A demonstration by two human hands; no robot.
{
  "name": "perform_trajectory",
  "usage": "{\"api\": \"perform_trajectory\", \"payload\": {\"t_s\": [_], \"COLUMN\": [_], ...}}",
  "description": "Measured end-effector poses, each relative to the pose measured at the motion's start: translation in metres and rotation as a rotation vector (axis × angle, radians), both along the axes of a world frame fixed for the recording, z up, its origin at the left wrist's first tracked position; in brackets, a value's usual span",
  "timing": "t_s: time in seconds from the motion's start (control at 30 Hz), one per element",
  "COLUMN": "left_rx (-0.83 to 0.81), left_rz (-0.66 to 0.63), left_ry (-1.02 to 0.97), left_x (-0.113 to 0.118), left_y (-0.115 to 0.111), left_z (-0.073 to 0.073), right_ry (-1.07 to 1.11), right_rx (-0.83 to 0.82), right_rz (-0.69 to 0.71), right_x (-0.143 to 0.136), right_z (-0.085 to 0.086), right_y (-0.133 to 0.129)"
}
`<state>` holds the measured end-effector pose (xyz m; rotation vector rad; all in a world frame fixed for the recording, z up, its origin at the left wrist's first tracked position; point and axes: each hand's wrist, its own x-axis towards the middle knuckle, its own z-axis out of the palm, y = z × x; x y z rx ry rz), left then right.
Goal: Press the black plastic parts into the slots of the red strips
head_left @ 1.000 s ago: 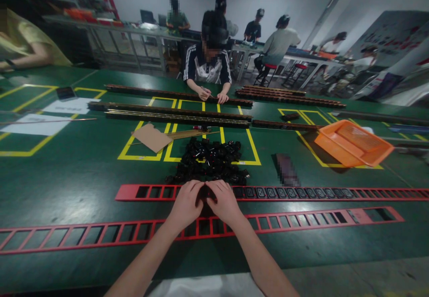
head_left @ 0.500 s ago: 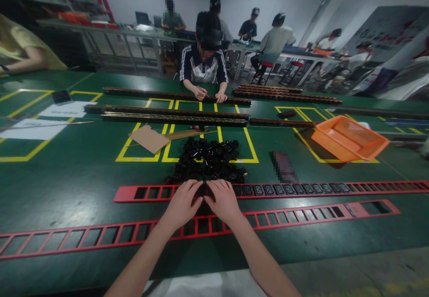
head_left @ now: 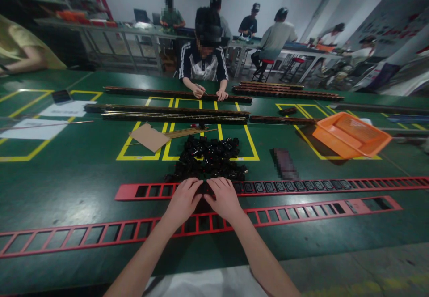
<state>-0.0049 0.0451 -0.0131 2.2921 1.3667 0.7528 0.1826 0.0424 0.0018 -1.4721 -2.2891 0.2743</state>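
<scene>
Both hands meet at the farther red slotted strip (head_left: 126, 193), fingers bent and fingertips close together. My left hand (head_left: 184, 201) and my right hand (head_left: 224, 198) grip a small black socket (head_left: 203, 190) between them at the strip; most of it is hidden by the fingers. To the right of my right hand, several black sockets (head_left: 270, 186) sit in a row in the strip's openings. Right behind the strip lies a heap of loose black sockets (head_left: 209, 156). A second red slotted strip (head_left: 360, 206), with open slots, runs beneath my wrists.
An orange basket (head_left: 351, 138) stands tilted at the right. A dark, blurred flat object (head_left: 284, 163) lies beside the heap, and brown cardboard (head_left: 149, 137) is at its left. Long dark bars (head_left: 174, 116) cross the green table (head_left: 83, 180). A co-worker (head_left: 203, 64) works opposite.
My hands keep nearly the same place and pose at the strip. The view has shifted slightly. Across the table, the co-worker's hand has moved a little.
</scene>
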Motion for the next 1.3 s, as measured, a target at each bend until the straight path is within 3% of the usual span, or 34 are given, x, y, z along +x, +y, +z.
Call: {"api": "perform_trajectory", "payload": {"t_s": [1.03,1.3], "left_rx": [-0.021,0.002], "left_rz": [0.017,-0.005], "left_ry": [-0.051,0.029], "left_x": [0.0011,0.0005], "left_y": [0.0042,0.0058], "left_z": [-0.0018,-0.0021], "right_ry": [0.023,0.024], "right_rx": [-0.012,-0.009], "right_rz": [-0.004,-0.008], "right_x": [-0.0009,0.0005], "right_z": [0.0035,0.0017], "right_y": [0.0009,0.003]}}
